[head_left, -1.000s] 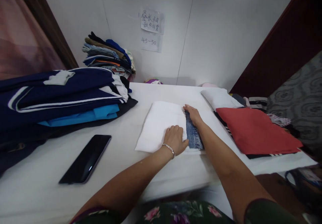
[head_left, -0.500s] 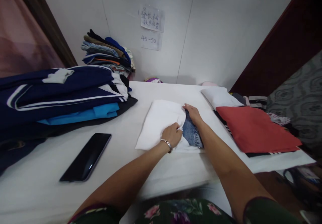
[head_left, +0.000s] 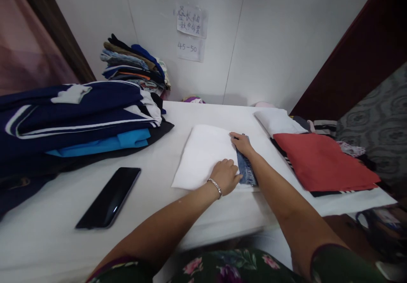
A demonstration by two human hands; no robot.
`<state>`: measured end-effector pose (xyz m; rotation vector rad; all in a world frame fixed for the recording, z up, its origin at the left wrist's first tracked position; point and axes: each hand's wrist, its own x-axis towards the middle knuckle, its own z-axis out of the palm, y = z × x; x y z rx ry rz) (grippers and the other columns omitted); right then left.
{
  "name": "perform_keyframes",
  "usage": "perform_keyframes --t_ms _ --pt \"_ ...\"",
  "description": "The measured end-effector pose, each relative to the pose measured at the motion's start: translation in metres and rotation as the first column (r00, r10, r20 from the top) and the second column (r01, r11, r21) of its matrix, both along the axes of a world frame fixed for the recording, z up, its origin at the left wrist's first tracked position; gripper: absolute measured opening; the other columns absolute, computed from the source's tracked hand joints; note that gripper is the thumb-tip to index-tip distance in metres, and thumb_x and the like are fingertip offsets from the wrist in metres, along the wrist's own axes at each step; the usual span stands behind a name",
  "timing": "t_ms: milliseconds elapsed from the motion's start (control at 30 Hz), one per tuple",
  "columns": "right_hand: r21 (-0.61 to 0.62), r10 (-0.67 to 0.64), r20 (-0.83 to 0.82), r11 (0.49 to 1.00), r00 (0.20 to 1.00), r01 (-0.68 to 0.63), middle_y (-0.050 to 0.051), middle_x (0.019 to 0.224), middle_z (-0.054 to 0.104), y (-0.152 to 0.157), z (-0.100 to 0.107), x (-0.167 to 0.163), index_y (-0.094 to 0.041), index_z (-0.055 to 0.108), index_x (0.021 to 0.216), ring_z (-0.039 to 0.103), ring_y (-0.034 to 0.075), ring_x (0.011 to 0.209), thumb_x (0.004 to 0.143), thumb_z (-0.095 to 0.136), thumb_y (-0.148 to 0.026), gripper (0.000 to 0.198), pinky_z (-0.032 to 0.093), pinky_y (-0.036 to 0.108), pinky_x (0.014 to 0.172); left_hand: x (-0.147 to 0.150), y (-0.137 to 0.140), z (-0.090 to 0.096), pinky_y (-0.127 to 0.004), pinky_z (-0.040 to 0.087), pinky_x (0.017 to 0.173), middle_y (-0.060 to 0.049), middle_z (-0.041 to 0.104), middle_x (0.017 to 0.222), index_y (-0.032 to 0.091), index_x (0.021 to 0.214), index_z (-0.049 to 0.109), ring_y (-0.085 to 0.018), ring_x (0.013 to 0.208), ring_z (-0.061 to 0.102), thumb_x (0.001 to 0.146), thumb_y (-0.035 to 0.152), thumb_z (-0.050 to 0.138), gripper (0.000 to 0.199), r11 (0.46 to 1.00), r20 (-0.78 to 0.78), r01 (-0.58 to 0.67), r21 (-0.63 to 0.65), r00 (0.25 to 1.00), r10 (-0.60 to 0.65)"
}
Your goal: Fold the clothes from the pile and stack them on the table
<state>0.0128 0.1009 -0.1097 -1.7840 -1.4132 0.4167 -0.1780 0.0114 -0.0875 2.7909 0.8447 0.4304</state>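
Note:
A folded white garment (head_left: 203, 155) lies flat in front of me, with a strip of blue denim (head_left: 245, 168) showing along its right side. My left hand (head_left: 225, 176) rests palm down on the white cloth near its lower right edge, fingers stretched out and thumb apart, a silver bracelet at the wrist. Over the upper part of the denim lies my right hand (head_left: 242, 143), its fingertips reaching onto the white edge with the fingers laid out. Part of the denim is hidden beneath this hand and forearm.
A black phone (head_left: 110, 198) lies at the left front. Navy garments (head_left: 79, 113) are heaped at left, before a stack of folded clothes (head_left: 133, 64). To the right are a folded red garment (head_left: 321, 160) and a white one (head_left: 280, 121). Handwritten papers (head_left: 190, 32) hang on the wall.
My left hand has let go of the pinched white cloth and now lies flat, slightly further right. The white edge has shifted right over the denim and looks smoother. My right hand has barely moved.

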Motion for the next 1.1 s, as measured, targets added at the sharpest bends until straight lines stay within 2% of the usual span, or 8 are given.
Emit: perform_keyframes --t_ms 167,333,500,667,767,900,1000,1100 --pt "0.053 0.013 0.159 0.998 0.987 -0.022 0.006 0.142 0.048 -0.013 0.006 -0.006 -0.017 0.06 0.125 0.037 0.019 0.136 0.087 0.047 -0.028 0.042 0.026 0.038 0.114 0.006 -0.011 -0.011 -0.042 0.041 0.09 -0.01 0.061 0.113 0.016 0.104 0.063 -0.025 0.11 0.051 0.091 0.04 0.046 0.033 0.995 0.005 0.034 0.097 0.999 -0.035" --pt "-0.222 0.241 0.465 0.963 0.852 -0.152 0.008 0.147 0.042 -0.029 0.011 -0.019 -0.02 0.054 0.131 0.032 0.024 0.139 0.093 0.044 -0.035 0.042 0.021 0.049 0.113 0.009 -0.021 -0.029 -0.052 0.017 0.114 -0.015 0.037 0.149 0.01 0.139 0.042 -0.031 0.14 0.023 0.087 0.063 0.039 0.074 0.988 -0.035 0.097 0.118 0.995 -0.094" --pt "-0.244 0.245 0.495 0.96 0.834 -0.137 0.009 0.148 0.041 -0.03 0.012 -0.023 -0.021 0.051 0.134 0.031 0.023 0.139 0.094 0.04 -0.036 0.043 0.022 0.049 0.112 0.009 -0.024 -0.029 -0.056 0.008 0.116 -0.017 0.029 0.153 0.008 0.144 0.035 -0.032 0.144 0.014 0.086 0.063 0.04 0.079 0.988 -0.126 0.118 0.1 0.986 -0.105" --pt "-0.035 0.17 0.287 0.985 0.943 -0.166 0.009 0.138 0.053 -0.034 0.005 -0.013 -0.02 0.062 0.122 0.043 0.021 0.132 0.09 0.047 -0.035 0.039 0.025 0.045 0.113 0.008 -0.029 -0.028 -0.055 0.006 0.117 -0.019 0.029 0.153 0.006 0.143 0.035 -0.032 0.144 0.013 0.085 0.062 0.044 0.081 0.979 -0.113 0.157 0.132 0.983 -0.142" --pt "0.097 0.063 0.086 0.993 0.994 -0.071 0.006 0.136 0.055 -0.047 -0.004 -0.002 -0.023 0.067 0.115 0.045 0.021 0.13 0.084 0.056 -0.038 0.037 0.025 0.042 0.115 0.007 -0.035 -0.029 -0.052 0.01 0.117 -0.021 0.032 0.151 0.006 0.143 0.035 -0.033 0.143 0.019 0.084 0.062 0.047 0.082 0.967 -0.086 0.223 0.125 0.973 -0.214" --pt "0.054 -0.093 -0.165 0.993 0.982 0.104 0.006 0.141 0.05 -0.077 -0.016 0.012 -0.022 0.061 0.124 0.037 0.023 0.136 0.078 0.063 -0.049 0.053 0.02 0.042 0.117 0.006 -0.037 -0.026 -0.048 0.018 0.115 -0.017 0.036 0.15 0.016 0.14 0.041 -0.032 0.14 0.028 0.081 0.062 0.053 0.076 0.955 -0.02 0.278 0.101 0.961 -0.277" --pt "-0.012 -0.179 -0.313 0.983 0.933 0.184 0.006 0.141 0.05 -0.097 -0.021 0.017 -0.023 0.054 0.133 0.04 0.025 0.134 0.077 0.064 -0.054 0.065 0.025 0.042 0.115 0.007 -0.029 -0.015 -0.044 0.026 0.113 -0.012 0.048 0.142 0.019 0.133 0.047 -0.026 0.134 0.04 0.084 0.055 0.053 0.061 0.948 0.087 0.317 0.03 0.944 -0.318" --pt "-0.034 -0.185 -0.435 0.981 0.881 0.189 0.007 0.142 0.049 -0.106 -0.02 0.014 -0.023 0.047 0.138 0.044 0.025 0.132 0.076 0.066 -0.052 0.071 0.034 0.039 0.111 0.003 -0.006 0.003 -0.043 0.03 0.11 -0.01 0.052 0.139 0.022 0.129 0.051 -0.022 0.13 0.045 0.088 0.046 0.052 0.048 0.972 0.194 0.228 -0.049 0.957 -0.215"
